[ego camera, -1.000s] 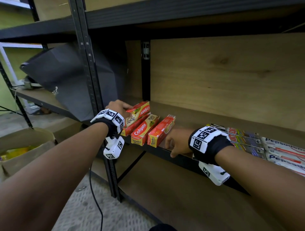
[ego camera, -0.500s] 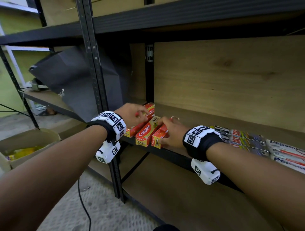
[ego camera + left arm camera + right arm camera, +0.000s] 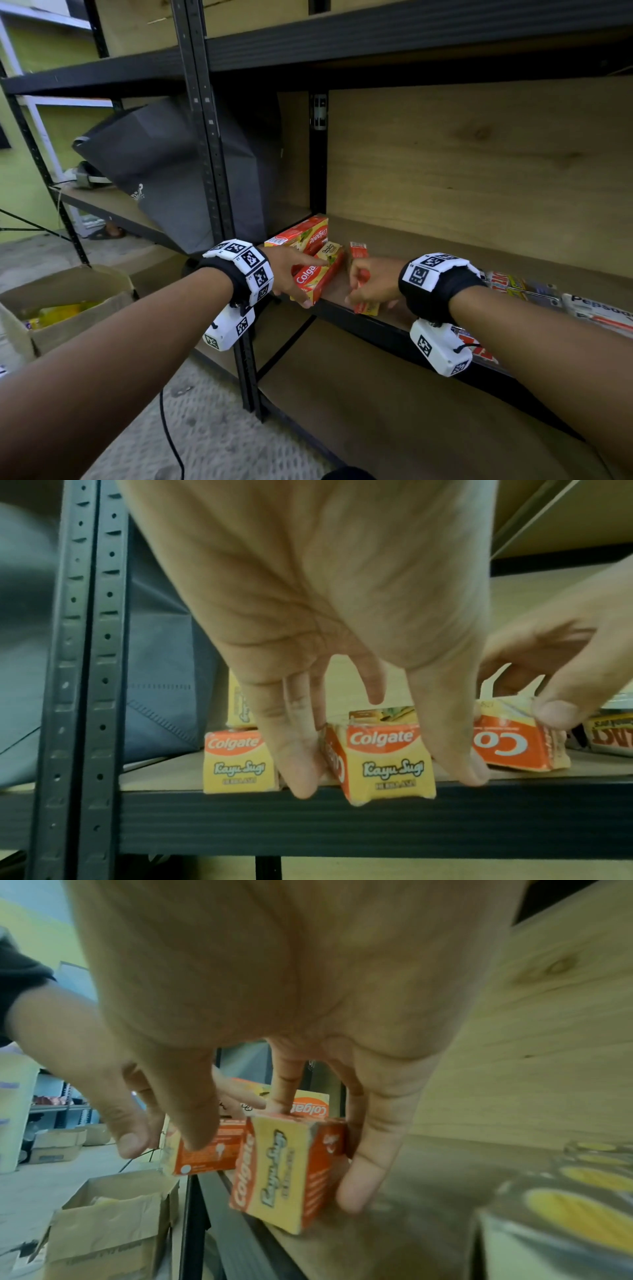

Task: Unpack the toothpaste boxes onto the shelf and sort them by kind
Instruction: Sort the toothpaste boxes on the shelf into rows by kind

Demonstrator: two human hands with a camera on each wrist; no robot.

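Observation:
Orange-and-yellow Colgate toothpaste boxes lie at the left end of the wooden shelf. My left hand grips the middle Colgate box, fingers on one side and thumb on the other; the left wrist view shows it as the middle box at the shelf's front edge. My right hand grips the right Colgate box, tipped onto its narrow side, a gap away; in the right wrist view that right box sits between thumb and fingers. Two more stacked Colgate boxes lie behind my left hand.
Pepsodent boxes and other flat toothpaste packs lie further right on the shelf. A black upright post stands left of the boxes, a grey bag behind it. An open cardboard carton sits on the floor at left.
My left hand left the stacked boxes and took hold of the middle box. My right hand drew the right box away from it and turned it on edge.

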